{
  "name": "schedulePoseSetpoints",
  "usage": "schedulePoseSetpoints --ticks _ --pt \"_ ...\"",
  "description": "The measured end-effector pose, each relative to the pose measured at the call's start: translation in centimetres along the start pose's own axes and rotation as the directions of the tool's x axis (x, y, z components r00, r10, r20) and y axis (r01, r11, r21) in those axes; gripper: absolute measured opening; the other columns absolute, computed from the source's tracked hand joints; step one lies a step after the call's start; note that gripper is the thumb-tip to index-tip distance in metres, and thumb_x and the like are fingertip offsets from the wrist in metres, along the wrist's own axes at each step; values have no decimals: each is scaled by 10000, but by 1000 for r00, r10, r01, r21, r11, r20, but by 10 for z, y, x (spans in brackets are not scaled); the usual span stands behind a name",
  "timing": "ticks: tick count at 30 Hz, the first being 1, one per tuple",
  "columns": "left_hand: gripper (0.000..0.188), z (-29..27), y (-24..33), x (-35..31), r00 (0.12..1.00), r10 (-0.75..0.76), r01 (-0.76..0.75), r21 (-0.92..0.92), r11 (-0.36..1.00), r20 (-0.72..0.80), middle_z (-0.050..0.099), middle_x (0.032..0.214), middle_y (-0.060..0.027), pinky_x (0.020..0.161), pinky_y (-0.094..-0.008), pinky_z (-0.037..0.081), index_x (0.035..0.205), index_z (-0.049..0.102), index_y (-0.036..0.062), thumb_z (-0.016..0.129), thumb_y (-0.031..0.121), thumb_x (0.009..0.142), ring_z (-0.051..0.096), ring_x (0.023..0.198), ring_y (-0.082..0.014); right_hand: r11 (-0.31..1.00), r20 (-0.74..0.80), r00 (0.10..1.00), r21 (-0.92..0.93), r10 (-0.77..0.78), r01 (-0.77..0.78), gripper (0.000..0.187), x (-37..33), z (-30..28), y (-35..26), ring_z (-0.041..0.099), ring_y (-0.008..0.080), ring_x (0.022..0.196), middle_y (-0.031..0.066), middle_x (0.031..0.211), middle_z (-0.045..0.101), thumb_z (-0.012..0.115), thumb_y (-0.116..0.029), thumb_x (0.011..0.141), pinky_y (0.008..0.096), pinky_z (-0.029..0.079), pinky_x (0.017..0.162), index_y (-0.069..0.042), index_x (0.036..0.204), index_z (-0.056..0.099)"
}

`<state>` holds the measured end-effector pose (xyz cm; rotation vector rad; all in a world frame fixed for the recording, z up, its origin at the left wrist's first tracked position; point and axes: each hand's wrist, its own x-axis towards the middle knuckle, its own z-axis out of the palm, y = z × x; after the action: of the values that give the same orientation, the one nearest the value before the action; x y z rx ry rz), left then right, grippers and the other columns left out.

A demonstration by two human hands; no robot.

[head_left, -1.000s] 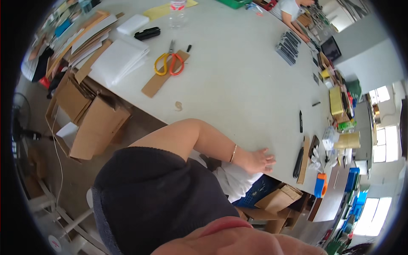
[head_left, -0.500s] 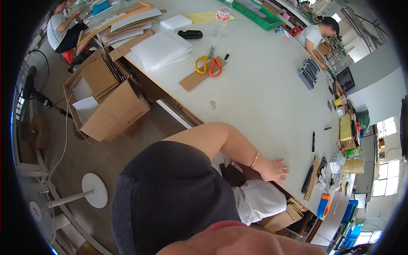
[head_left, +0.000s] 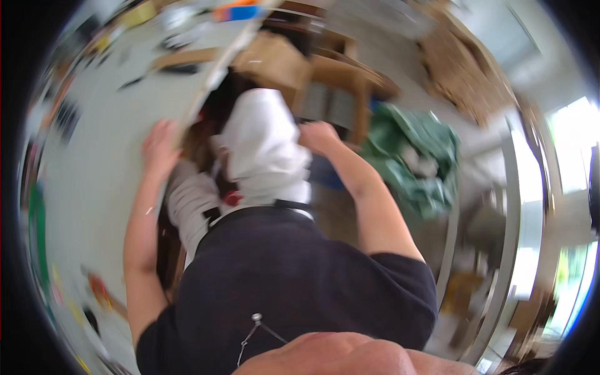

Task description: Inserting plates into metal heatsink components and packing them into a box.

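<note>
My left hand [head_left: 161, 149] rests on the pale tabletop [head_left: 103, 140] along its edge, beside my left leg. Its fingers look stretched out and nothing shows in them, though motion blurs them. Past my right knee is my right hand [head_left: 317, 136], close to an open cardboard box [head_left: 356, 100] on the floor. Blur and the turn of the wrist hide its fingers, so its grip is unclear. My legs in white trousers [head_left: 262, 150] are between the two hands.
On the table lie a cardboard strip [head_left: 187, 57], a dark knife-like tool [head_left: 181, 69] and an orange-and-blue tape roll [head_left: 237, 11]. Beside the box sits a crumpled green bag [head_left: 415, 156]. Brown cardboard or paper [head_left: 456, 75] is beyond. Scissors [head_left: 100, 287] are lower left.
My view has swung right, away from the table's far side to the floor with boxes and the green bag. My right arm has come into view. My left hand stays at the table's edge.
</note>
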<state>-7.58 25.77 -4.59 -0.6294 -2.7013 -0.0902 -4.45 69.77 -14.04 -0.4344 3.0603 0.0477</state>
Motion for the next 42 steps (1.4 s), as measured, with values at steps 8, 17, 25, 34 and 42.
schedulePoseSetpoints --ticks 8,17,25,34,42 --pt "784 5 13 15 987 -27 27 1 1000 157 315 1456 -44 1005 -492 309 1403 324 192 684 70 717 323 1327 -279 999 -89 996 18 -27 28 111 -17 35 24 649 248 828 76 829 656 542 -201 838 366 503 656 -105 857 597" --pt "747 1 30 8 983 -41 43 -9 999 181 304 1462 -71 1060 -439 270 1416 306 159 655 75 761 303 1335 -298 997 -85 996 79 -9 16 144 -26 31 33 638 244 820 72 821 639 524 -234 857 359 505 664 -106 821 577" --pt "694 8 15 24 990 -1 1 3 1000 144 302 1464 -81 1067 -433 258 1419 303 146 631 138 807 302 1335 -297 999 -175 984 36 7 0 70 -20 43 20 610 235 800 73 811 598 539 -153 788 351 491 626 -97 815 570" --pt "454 -5 11 0 982 -76 11 -345 938 -174 550 1186 -146 913 -435 421 1116 571 79 692 289 733 511 1113 -320 950 76 989 276 130 -146 204 -21 50 7 603 345 864 137 911 639 561 -270 833 460 487 729 -119 944 642" --pt "309 -130 -135 -194 610 -573 701 36 713 -548 587 1169 -102 928 -422 433 996 655 117 690 245 717 500 1134 -298 981 -126 992 187 -31 55 369 -9 49 41 572 405 800 177 842 606 603 -384 821 489 452 681 -19 866 576"
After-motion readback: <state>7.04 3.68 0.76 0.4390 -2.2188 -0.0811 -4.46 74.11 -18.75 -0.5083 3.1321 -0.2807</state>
